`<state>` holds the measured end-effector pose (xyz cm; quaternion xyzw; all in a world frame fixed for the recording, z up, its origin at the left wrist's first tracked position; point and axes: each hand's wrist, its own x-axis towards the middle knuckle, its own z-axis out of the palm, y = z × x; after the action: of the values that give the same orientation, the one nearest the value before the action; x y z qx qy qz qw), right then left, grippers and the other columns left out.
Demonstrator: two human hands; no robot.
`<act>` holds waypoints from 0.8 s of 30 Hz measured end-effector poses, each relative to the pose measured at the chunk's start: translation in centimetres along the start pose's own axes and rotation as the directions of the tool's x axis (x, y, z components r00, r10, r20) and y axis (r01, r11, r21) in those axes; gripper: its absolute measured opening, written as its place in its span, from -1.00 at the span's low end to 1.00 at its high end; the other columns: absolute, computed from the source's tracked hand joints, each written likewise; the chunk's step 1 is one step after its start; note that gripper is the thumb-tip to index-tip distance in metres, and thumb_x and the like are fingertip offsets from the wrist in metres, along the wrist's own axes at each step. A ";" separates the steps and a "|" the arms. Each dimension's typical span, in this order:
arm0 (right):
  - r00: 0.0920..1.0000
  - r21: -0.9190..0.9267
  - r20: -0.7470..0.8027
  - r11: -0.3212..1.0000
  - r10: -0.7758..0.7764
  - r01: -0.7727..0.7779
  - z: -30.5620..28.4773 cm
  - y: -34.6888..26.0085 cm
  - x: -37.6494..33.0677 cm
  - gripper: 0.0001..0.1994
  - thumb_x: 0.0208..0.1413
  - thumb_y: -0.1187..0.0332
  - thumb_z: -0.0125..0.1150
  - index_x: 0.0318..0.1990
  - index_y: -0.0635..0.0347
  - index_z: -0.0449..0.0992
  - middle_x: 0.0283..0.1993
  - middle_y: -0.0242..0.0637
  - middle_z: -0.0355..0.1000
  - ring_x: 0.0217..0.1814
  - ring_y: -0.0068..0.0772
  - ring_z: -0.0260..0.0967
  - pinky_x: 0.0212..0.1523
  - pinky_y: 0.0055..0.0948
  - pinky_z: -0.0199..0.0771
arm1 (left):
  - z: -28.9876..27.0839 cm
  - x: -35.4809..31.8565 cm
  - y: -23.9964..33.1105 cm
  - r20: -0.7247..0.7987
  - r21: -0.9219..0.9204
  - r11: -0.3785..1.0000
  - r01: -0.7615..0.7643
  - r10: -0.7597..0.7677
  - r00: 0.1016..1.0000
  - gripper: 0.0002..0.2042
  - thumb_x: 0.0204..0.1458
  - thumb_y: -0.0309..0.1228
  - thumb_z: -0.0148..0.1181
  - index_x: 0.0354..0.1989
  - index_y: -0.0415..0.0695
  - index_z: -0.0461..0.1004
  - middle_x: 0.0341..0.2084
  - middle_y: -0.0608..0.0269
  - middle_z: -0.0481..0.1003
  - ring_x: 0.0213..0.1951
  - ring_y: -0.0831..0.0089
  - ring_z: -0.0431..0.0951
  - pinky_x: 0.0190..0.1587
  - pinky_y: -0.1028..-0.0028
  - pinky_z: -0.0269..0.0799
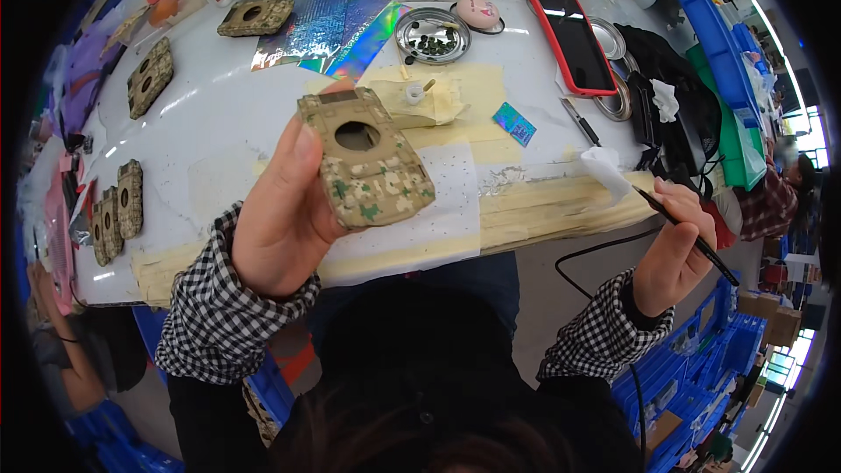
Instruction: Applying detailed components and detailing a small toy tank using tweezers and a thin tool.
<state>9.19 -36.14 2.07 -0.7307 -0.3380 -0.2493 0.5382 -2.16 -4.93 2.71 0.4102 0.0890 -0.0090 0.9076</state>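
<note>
Head view: left hand (pixel 279 210) holds the camouflaged tank hull (pixel 372 173), right hand (pixel 673 254) a black pen-shaped tool (pixel 716 262); I should brace both by the desk's (pixel 201 114) near edge.

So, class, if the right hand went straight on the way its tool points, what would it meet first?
Probably the crumpled white tissue, just past the tip of the black tool, though depth is hard to judge here.
</note>
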 end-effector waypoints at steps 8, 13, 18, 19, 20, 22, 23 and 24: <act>0.991 0.431 0.135 0.902 -0.027 -0.034 2.6 -1.3 0.2 -0.61 0.18 0.10 0.03 -0.29 0.36 0.45 -0.38 -0.06 0.43 -0.26 -0.14 0.50 -0.04 0.08 0.45 | 4.7 -0.6 -4.4 0.172 -0.134 0.909 0.394 -0.370 0.913 -0.47 0.25 -0.05 -0.26 0.28 -0.07 -0.08 0.05 0.13 0.30 -0.02 0.37 0.48 -0.02 0.48 0.49; 0.972 0.570 0.235 0.810 0.003 -0.140 2.4 -2.0 -0.2 -0.64 0.13 0.12 0.11 -0.30 0.34 0.50 -0.38 -0.08 0.44 -0.27 -0.18 0.50 -0.03 0.04 0.47 | 6.2 0.6 -5.2 0.163 -0.089 0.894 0.439 -0.422 0.892 -0.46 0.24 -0.03 -0.22 0.26 -0.10 -0.03 0.00 0.08 0.36 -0.06 0.30 0.51 -0.04 0.51 0.49; 0.958 0.559 0.287 0.811 0.003 -0.170 2.5 -1.8 -0.5 -0.65 0.09 0.13 0.16 -0.32 0.33 0.53 -0.34 -0.04 0.47 -0.26 -0.19 0.48 -0.04 -0.03 0.49 | 6.8 1.1 -5.3 0.093 -0.023 0.893 0.450 -0.446 0.890 -0.51 0.25 -0.03 -0.30 0.25 -0.05 0.07 0.01 0.07 0.38 -0.07 0.22 0.52 -0.10 0.53 0.54; 0.967 0.562 0.252 0.817 -0.024 -0.126 2.5 -1.3 -0.7 -0.67 0.12 0.19 0.14 -0.29 0.37 0.51 -0.32 -0.03 0.47 -0.26 -0.21 0.48 -0.11 -0.16 0.53 | 6.7 1.2 -5.3 0.098 -0.026 0.893 0.449 -0.445 0.890 -0.51 0.25 -0.03 -0.30 0.25 -0.05 0.07 0.01 0.07 0.38 -0.07 0.23 0.52 -0.10 0.53 0.54; 0.971 0.558 0.237 0.815 0.022 -0.154 2.2 -1.1 -0.8 -0.69 0.14 0.21 0.14 -0.27 0.39 0.50 -0.31 -0.03 0.47 -0.26 -0.22 0.47 -0.14 -0.20 0.54 | 6.6 1.2 -5.3 0.103 -0.029 0.894 0.448 -0.443 0.890 -0.51 0.25 -0.03 -0.30 0.24 -0.05 0.08 0.01 0.07 0.38 -0.07 0.23 0.52 -0.10 0.52 0.54; 0.972 0.555 0.206 0.804 0.113 -0.211 1.7 -0.8 -1.0 -0.71 0.16 0.27 0.12 -0.25 0.42 0.48 -0.30 -0.05 0.47 -0.27 -0.25 0.47 -0.20 -0.28 0.54 | 6.4 1.3 -5.0 0.095 -0.022 0.905 0.424 -0.421 0.902 -0.52 0.26 -0.04 -0.30 0.24 -0.06 0.08 0.02 0.07 0.38 -0.06 0.24 0.51 -0.10 0.52 0.54; 0.974 0.576 0.200 0.791 0.107 -0.205 1.6 -0.5 -1.2 -0.75 0.17 0.35 0.08 -0.22 0.46 0.46 -0.28 -0.06 0.45 -0.28 -0.27 0.46 -0.23 -0.37 0.51 | 6.4 1.3 -4.9 0.089 -0.018 0.911 0.412 -0.409 0.908 -0.52 0.26 -0.05 -0.30 0.24 -0.06 0.08 0.02 0.07 0.38 -0.06 0.24 0.51 -0.10 0.52 0.54; 0.960 0.538 0.243 0.804 0.138 -0.252 1.4 -0.4 -1.5 -0.75 0.17 0.35 0.08 -0.22 0.46 0.46 -0.28 -0.06 0.45 -0.28 -0.28 0.46 -0.22 -0.38 0.50 | 6.3 1.3 -4.9 0.078 -0.014 0.919 0.394 -0.392 0.917 -0.52 0.26 -0.05 -0.30 0.24 -0.07 0.08 0.02 0.07 0.37 -0.05 0.25 0.51 -0.10 0.52 0.54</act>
<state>7.96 -35.04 0.79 -0.5905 -0.3695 -0.0099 0.7174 -0.34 -12.82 2.94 0.3702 0.1361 -0.2047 0.8958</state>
